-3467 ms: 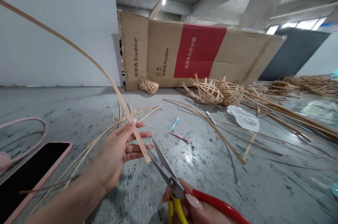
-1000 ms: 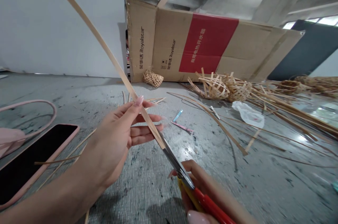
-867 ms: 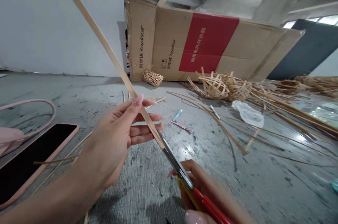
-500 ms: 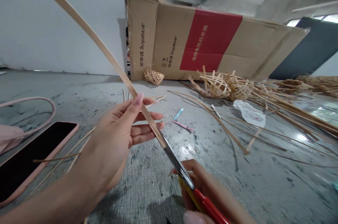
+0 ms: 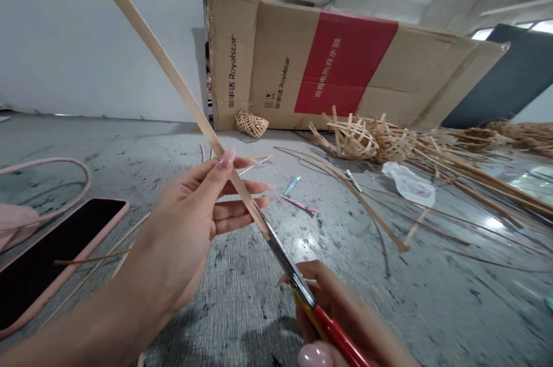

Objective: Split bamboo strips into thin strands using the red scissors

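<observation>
My left hand [image 5: 194, 211] pinches a long flat bamboo strip [image 5: 173, 76] between thumb and fingers. The strip slants from the upper left down to the middle of the view. At its lower end the blades of the scissors [image 5: 283, 260] lie along the strip, close to its tip; whether they cut into it I cannot tell. My right hand [image 5: 332, 303] is closed around the scissors' red and yellow handles, low in the view. Part of its grip is hidden by the handles and the bottom edge.
A phone [image 5: 56, 257] with a pink rim lies at left. Blue [image 5: 292, 185] and pink clips [image 5: 299, 204] lie beyond my hands. Woven bamboo pieces [image 5: 358, 139], loose strips [image 5: 367, 205] and a white plastic bag [image 5: 408, 184] are at right. A cardboard box [image 5: 272, 67] stands behind.
The strip's upper end has swung a little to the right and stands straighter. Both hands stay nearly in place, and the scissors have barely shifted.
</observation>
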Demonstrator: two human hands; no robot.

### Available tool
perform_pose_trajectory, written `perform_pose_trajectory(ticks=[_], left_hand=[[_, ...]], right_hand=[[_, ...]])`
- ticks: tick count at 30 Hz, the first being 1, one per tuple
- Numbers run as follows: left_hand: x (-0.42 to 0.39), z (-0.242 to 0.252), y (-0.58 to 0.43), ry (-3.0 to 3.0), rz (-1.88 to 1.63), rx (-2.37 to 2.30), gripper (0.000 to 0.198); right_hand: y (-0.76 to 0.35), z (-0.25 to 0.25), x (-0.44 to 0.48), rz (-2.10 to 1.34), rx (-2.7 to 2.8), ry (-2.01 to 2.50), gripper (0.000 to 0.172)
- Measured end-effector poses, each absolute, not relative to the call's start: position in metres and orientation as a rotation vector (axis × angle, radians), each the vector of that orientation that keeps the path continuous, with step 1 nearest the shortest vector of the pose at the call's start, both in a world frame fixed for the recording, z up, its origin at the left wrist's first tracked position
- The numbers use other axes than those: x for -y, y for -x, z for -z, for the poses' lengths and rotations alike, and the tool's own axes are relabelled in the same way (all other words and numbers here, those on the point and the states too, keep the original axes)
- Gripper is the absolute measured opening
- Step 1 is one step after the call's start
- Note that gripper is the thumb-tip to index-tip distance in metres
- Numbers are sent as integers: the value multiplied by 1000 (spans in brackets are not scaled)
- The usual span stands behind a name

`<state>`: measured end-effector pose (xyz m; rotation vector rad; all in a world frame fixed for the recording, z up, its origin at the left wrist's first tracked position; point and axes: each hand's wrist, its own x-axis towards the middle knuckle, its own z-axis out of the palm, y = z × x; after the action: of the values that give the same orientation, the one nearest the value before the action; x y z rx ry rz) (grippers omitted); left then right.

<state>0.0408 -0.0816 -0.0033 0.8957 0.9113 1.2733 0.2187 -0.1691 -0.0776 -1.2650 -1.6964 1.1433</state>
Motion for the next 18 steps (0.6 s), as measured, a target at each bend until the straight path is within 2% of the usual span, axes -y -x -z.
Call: perform_pose_trajectory(ticks=[9,14,18], left_hand=[[80,3,-40,-912,-1272,-888,15],[80,4,-41,-899,-1282,-897,15],[80,4,-41,-909,-1273,-904,15]], right_hand=[[-221,82,162,-1150,1789,1194,39],[-221,85,161,-1147,1754,1207,46],[-218,76,166,-1085,1744,1321,42]])
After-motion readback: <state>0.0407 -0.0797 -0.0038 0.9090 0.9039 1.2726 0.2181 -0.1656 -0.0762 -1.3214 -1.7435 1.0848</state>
